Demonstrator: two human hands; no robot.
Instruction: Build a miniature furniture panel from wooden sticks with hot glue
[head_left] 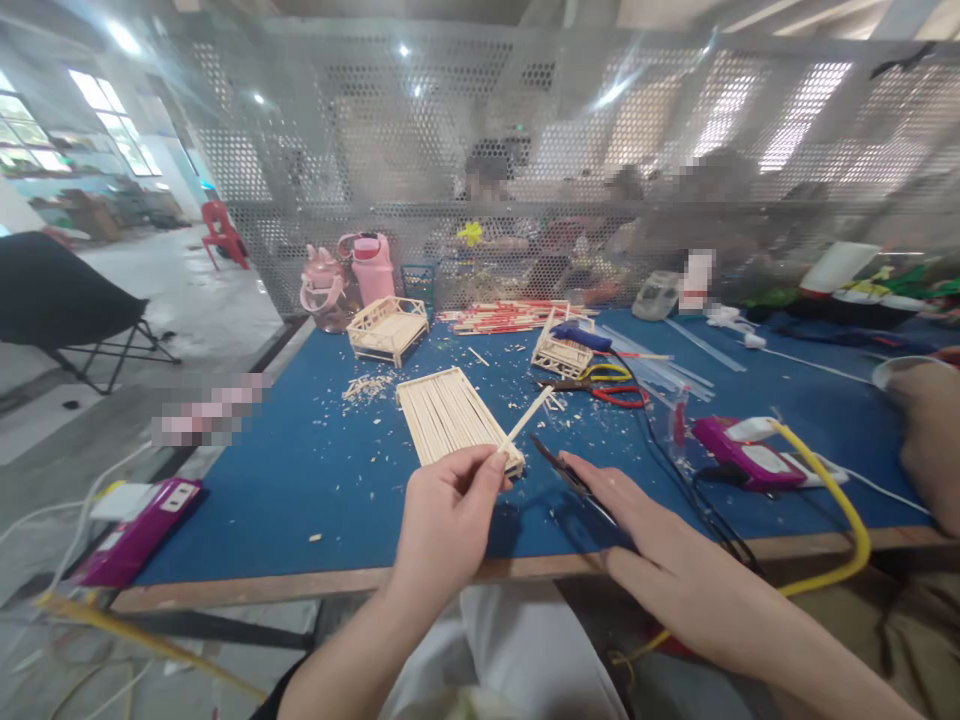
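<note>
My left hand (448,520) is closed in a pinch on a thin wooden stick (526,417) that points up and to the right over the blue table (300,480). Just beyond it lies a flat panel of glued sticks (448,415). My right hand (652,550) reaches in from the right, its fingers pressed together along a black pair of cutters (559,463). The cutters' tip pokes out past my fingertips, towards the stick's lower end.
Two small stick-built furniture models (388,328) (561,352), a pile of sticks (510,315), red-and-yellow pliers (615,386) and a purple glue gun (739,455) with a yellow cable (844,500) lie on the table. Pink bottles (371,265) stand before the mesh wall. Another person's arm (926,440) is at the right edge.
</note>
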